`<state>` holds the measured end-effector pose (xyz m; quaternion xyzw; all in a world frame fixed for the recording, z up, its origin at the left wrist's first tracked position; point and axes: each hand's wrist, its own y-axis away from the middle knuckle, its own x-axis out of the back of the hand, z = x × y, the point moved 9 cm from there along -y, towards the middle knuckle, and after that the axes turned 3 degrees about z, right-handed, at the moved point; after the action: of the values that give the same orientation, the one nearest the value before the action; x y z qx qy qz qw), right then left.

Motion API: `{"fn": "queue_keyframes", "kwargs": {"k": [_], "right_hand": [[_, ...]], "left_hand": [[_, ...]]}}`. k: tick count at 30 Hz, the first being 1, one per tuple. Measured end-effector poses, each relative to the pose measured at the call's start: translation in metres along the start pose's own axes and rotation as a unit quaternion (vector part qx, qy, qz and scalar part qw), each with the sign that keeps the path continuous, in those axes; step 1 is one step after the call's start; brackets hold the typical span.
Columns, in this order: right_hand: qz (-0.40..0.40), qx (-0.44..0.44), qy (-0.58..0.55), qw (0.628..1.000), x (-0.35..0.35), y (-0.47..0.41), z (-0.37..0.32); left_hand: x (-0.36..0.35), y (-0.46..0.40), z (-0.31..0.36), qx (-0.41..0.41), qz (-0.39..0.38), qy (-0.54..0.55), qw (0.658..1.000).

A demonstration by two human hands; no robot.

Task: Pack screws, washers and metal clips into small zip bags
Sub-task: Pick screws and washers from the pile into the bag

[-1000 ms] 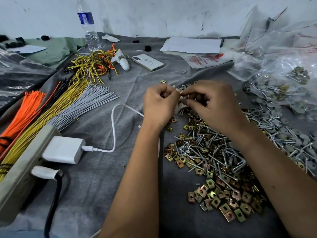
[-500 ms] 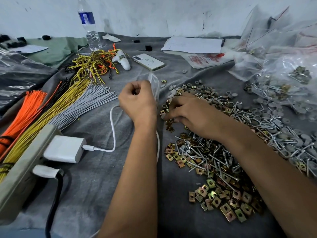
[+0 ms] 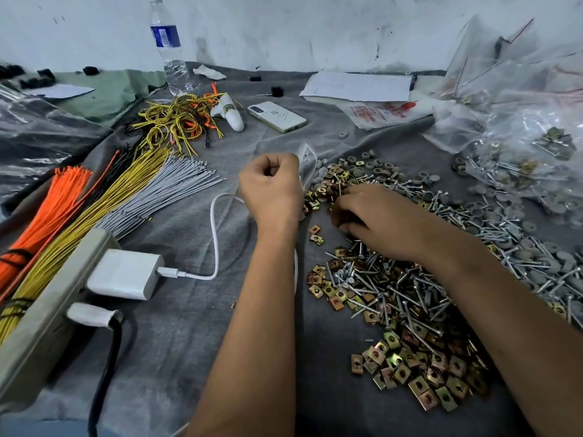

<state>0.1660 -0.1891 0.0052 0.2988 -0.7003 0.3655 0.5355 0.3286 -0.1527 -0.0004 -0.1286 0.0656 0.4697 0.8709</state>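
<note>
My left hand (image 3: 271,184) is curled into a fist and grips a small clear zip bag (image 3: 307,159) that sticks up at its right side. My right hand (image 3: 375,216) lies palm down on the pile of brass-coloured metal clips (image 3: 419,373) and screws (image 3: 378,288), fingers curled among the clips near the left hand. What its fingertips hold is hidden. Grey round washers (image 3: 378,167) lie scattered behind and to the right of the pile.
Bundles of orange, yellow and grey wires (image 3: 94,203) lie at left beside a power strip (image 3: 47,310) with a white charger (image 3: 123,274) and cable. A phone (image 3: 277,116), water bottle (image 3: 170,58), papers and plastic bags of hardware (image 3: 533,146) sit behind and right.
Both hands separated from a joint grip over the pile. The left hand drew back to the left with the zip bag; the right hand dropped onto the clips and keeps picking there.
</note>
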Motion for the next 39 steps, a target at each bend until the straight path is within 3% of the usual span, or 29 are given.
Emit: {"fn": "queue_keyframes", "kwargs": {"k": [3,7,10,15,21,26,29,35,39], "right_hand": [[0.088,-0.025,-0.060,0.994,0.022,0.006,0.011],[0.296,-0.063,-0.165,0.939,0.064,0.025,0.025],[0.335,-0.045,-0.159,0.928,0.074,0.030,0.019],[0.282,-0.001,-0.109,0.953,0.065,0.021,0.006],[0.285,-0.023,-0.120,0.951,0.068,0.023,0.018],[0.106,0.006,-0.019,0.994,0.034,0.012,0.008],[0.015,-0.005,0.023,1.000,0.012,0.008,0.007],[-0.034,-0.015,0.024,0.999,0.002,0.007,0.013],[-0.016,-0.018,0.000,1.000,0.008,0.014,0.018]], "left_hand": [[-0.010,0.003,0.000,-0.005,-0.043,-0.031,0.999],[-0.030,0.015,0.001,-0.039,-0.140,-0.106,0.984],[-0.043,0.025,0.002,-0.064,-0.199,-0.156,0.965],[-0.047,0.026,0.001,-0.069,-0.219,-0.171,0.958],[-0.044,0.025,0.002,-0.069,-0.201,-0.168,0.962],[-0.036,0.023,0.001,-0.059,-0.162,-0.164,0.971],[-0.032,0.021,0.001,-0.052,-0.142,-0.162,0.975],[-0.030,0.021,0.001,-0.049,-0.136,-0.166,0.975],[-0.034,0.022,0.001,-0.054,-0.150,-0.166,0.973]]}}
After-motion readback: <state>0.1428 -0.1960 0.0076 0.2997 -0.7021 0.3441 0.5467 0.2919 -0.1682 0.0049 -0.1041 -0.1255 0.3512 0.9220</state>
